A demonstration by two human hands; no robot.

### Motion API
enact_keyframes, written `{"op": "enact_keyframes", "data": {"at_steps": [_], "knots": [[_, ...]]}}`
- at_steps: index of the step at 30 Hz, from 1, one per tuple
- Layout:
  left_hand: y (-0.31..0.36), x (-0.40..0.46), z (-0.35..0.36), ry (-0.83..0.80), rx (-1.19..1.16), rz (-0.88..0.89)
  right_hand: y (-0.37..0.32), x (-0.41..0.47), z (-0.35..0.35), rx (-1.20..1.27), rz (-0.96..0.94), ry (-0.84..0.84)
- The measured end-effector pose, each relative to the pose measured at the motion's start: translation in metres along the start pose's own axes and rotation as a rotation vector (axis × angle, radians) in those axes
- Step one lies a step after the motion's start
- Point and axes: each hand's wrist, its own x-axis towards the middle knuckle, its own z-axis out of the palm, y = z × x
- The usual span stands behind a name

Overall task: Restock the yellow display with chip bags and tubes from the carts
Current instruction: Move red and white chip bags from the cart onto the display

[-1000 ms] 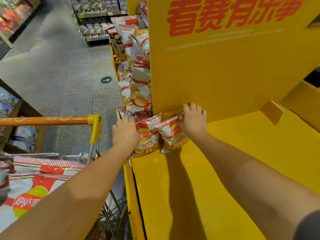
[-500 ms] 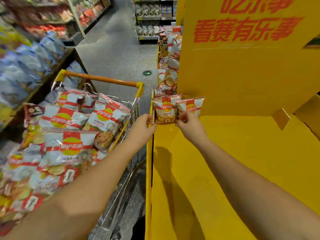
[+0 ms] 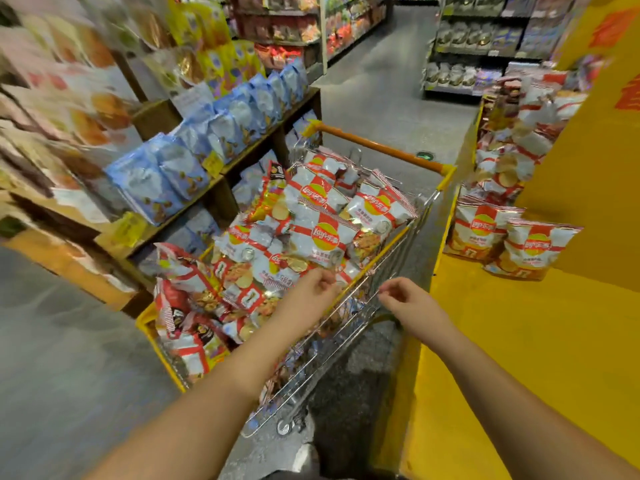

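**Chip bags waiting in the cart, both hands empty above it**

Chip bags point(image 3: 322, 237) lie heaped in the wire cart point(image 3: 388, 271), red-and-white packets piled loosely over one another up to the rim. Two more bags point(image 3: 512, 240) already stand side by side on the yellow display point(image 3: 519, 358), leaning against its back panel. The packets look light, puffed with air and slippery, and the chips inside would crush easily, so a gentle hold at the crimped top edge or flat across the sides would likely suit better than a squeeze in the middle.

The left hand point(image 3: 308, 294) hangs over the near end of the heap, fingers loosely curled, holding nothing; whether it brushes a bag cannot be told. The right hand point(image 3: 405, 301) hovers by the cart's rim, fingers loosely bent, also empty. Blue bags point(image 3: 194, 157) fill the wooden shelf beyond the cart.
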Motion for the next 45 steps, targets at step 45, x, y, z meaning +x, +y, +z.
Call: {"op": "enact_keyframes", "data": {"at_steps": [45], "knots": [[-0.041,0.087,-0.264,-0.183,1.17,0.136,-0.144,0.101,-0.004,-0.577,-0.237,-0.224]]}}
